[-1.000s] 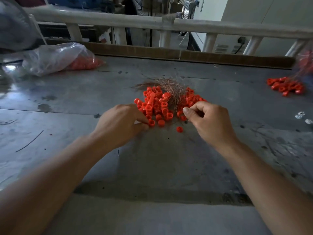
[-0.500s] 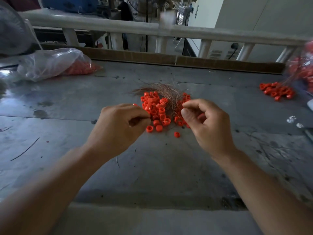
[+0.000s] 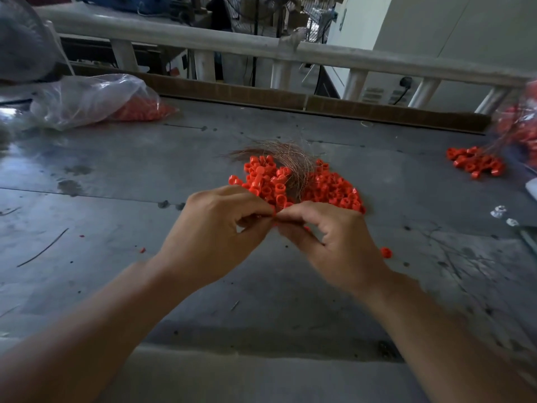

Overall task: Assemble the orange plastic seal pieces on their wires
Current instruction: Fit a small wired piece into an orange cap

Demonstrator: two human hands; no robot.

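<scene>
A heap of small orange plastic seal pieces (image 3: pixel 328 189) lies mid-table with a bundle of thin copper wires (image 3: pixel 293 161) across it. Just in front of the heap my left hand (image 3: pixel 215 231) and my right hand (image 3: pixel 334 242) meet fingertip to fingertip. Between the pinched fingers a bit of orange seal piece (image 3: pixel 274 218) shows; most of it is hidden, and I cannot make out a wire in the fingers. One loose orange piece (image 3: pixel 386 252) lies on the table right of my right hand.
A clear plastic bag of orange pieces (image 3: pixel 96 100) sits far left. A smaller pile of orange pieces on wires (image 3: pixel 473 165) lies far right beside another bag (image 3: pixel 520 123). A cardboard strip (image 3: pixel 290 97) and a white railing (image 3: pixel 261 48) bound the grey table's far edge.
My hands have lifted off the heap and come together, fingertips now touching over a small orange piece. The view has shifted slightly left and closer.
</scene>
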